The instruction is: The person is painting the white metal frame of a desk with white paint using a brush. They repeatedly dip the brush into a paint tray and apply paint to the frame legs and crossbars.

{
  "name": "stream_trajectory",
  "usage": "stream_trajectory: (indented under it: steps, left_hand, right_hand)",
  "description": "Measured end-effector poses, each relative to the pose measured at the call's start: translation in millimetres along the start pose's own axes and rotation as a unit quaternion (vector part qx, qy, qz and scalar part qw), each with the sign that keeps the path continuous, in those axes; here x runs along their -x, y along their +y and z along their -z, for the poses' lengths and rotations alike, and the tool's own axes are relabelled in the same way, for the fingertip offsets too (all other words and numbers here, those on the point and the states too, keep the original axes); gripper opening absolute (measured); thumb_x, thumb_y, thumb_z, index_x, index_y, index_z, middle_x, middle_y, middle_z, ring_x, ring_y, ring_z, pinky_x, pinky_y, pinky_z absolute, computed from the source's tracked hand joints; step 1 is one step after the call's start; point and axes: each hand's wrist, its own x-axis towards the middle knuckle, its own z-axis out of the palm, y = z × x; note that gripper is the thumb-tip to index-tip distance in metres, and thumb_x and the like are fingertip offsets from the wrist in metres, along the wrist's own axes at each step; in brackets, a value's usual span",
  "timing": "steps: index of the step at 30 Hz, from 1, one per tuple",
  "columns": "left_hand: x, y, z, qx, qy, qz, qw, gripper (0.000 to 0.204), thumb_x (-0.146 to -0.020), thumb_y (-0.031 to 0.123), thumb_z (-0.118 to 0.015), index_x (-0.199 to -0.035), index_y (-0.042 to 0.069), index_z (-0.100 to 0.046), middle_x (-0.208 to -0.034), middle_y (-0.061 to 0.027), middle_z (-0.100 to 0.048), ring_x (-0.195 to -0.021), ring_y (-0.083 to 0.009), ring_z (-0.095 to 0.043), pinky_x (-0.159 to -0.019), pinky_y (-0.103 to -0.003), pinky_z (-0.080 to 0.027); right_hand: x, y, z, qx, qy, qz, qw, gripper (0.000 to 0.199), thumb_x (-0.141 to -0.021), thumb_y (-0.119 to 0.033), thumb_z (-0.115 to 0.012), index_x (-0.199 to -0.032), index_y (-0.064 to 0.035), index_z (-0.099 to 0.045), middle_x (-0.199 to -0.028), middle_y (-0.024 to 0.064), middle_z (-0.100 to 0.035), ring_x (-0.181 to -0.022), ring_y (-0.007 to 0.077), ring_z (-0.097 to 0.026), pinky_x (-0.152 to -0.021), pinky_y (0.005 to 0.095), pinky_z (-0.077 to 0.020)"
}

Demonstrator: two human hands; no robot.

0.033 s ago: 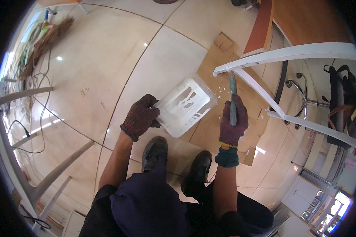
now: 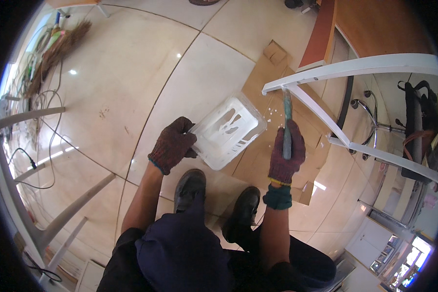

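My left hand (image 2: 174,146), in a dark reddish-brown knitted work glove, grips the near left edge of a clear plastic tub (image 2: 205,152). White paint coats the tub's bottom and streaks its walls. In my right hand (image 2: 286,160), gloved the same way, is a paintbrush (image 2: 287,114) with a worn greenish handle pointing away from me. Its bristle end meets the underside of a white metal frame (image 2: 355,65), near the frame's far left tip; the bristles themselves are hard to make out.
Flattened cardboard (image 2: 263,155) with white drips lies on the tiled floor beneath the brush. A brown tabletop (image 2: 374,29) stands at the far right, with a black bag (image 2: 413,121) below it. On the left are a broom (image 2: 58,56), loose cables and a pale chair frame (image 2: 73,209).
My right hand and the paintbrush have shifted very slightly toward me. The left hand and the tub look the same.
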Motion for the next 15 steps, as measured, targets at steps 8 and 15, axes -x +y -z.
stream_trajectory:
  steps: [8,15]
  left_hand:
    - [-5,4,5,-0.012,-0.006,-0.022,1.0,0.023,-0.08,0.007,-0.057,-0.1,-0.003,-0.052,-0.082,-0.0115,-0.058,-0.062,-0.0182,-0.063,-0.053,-0.031,-0.056]
    - [-15,27,-1,-0.145,-0.098,-0.075,0.982,0.022,-0.081,0.008,-0.056,-0.101,-0.002,-0.052,-0.084,-0.012,-0.059,-0.064,-0.0197,-0.064,-0.053,-0.032,-0.056]
  right_hand:
    - [26,-14,3,-0.032,0.002,0.029,0.999,0.033,-0.077,-0.006,-0.071,-0.11,-0.0087,-0.065,-0.094,0.0104,-0.067,-0.084,0.0206,-0.064,-0.075,0.0316,-0.0506]
    - [-10,-4,56,-0.181,-0.112,-0.224,0.951,0.032,-0.082,-0.015,-0.069,-0.113,-0.0096,-0.064,-0.109,0.0119,-0.066,-0.1,0.0249,-0.064,-0.087,0.0284,-0.0489]
